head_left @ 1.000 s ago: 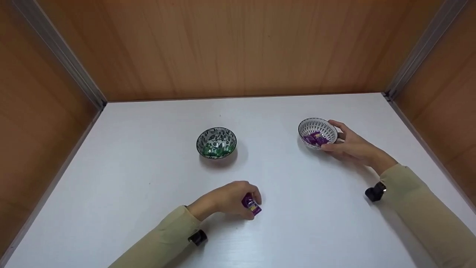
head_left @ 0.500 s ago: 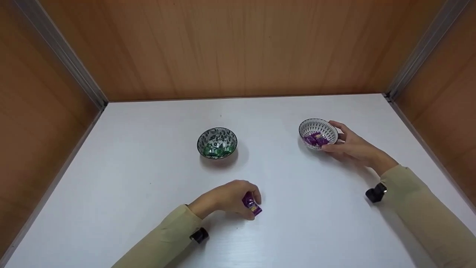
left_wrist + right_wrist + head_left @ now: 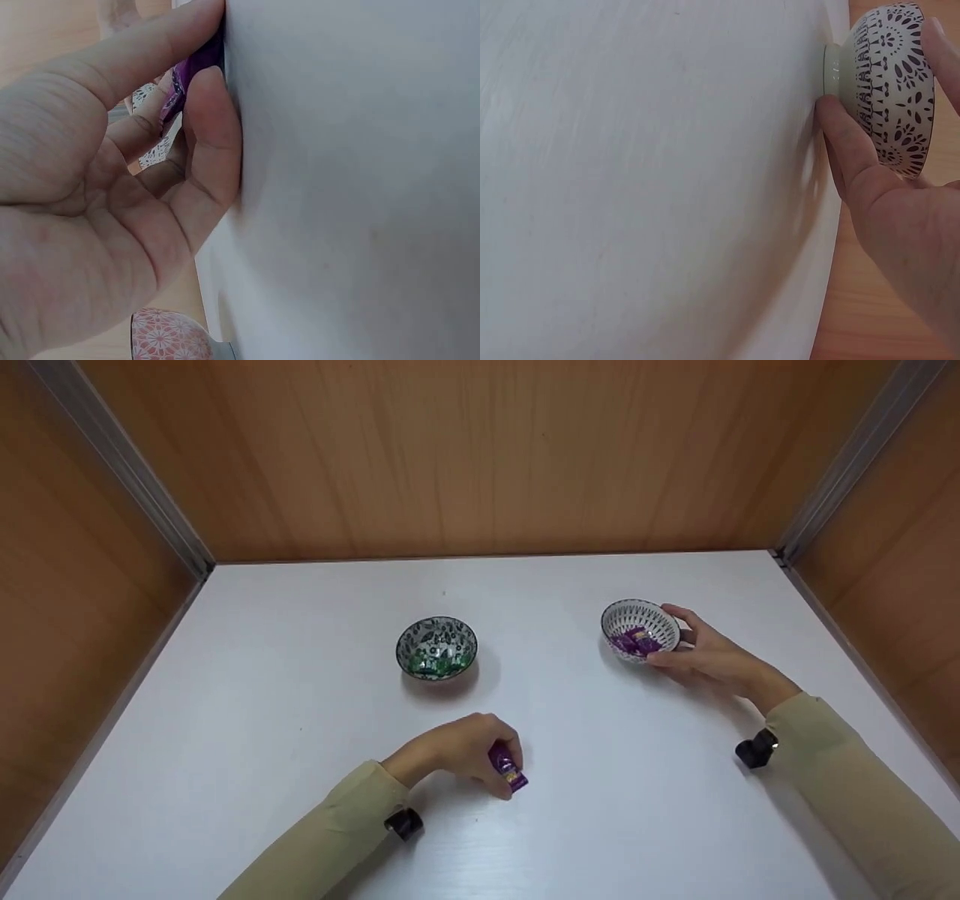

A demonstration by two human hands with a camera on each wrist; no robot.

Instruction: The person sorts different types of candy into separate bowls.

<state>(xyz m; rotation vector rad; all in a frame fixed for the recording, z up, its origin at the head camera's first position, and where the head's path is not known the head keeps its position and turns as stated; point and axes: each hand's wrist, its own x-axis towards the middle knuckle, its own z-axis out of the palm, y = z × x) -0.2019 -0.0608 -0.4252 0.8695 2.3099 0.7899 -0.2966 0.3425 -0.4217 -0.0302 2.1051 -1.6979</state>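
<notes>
In the head view, my left hand is low over the table, pinching a small purple wrapped candy between thumb and fingers. Seen from the left wrist, the candy is at the white surface, partly covered by the fingers. My right hand holds the side of a white bowl with dark patterning, thumb on the near side and fingers on the far side. Several purple wrapped candies lie inside it. In the right wrist view, the bowl's foot is at the tabletop.
Left of centre stands a second bowl, dark-rimmed and leaf-patterned inside, with green wrapped candies in it. Its outside looks pink in the left wrist view. Wooden panels enclose the white table at back and sides.
My left hand has shifted slightly, its knuckles rising a little in the head view, with the candy still pinched. The right hand and both bowls have stayed put.
</notes>
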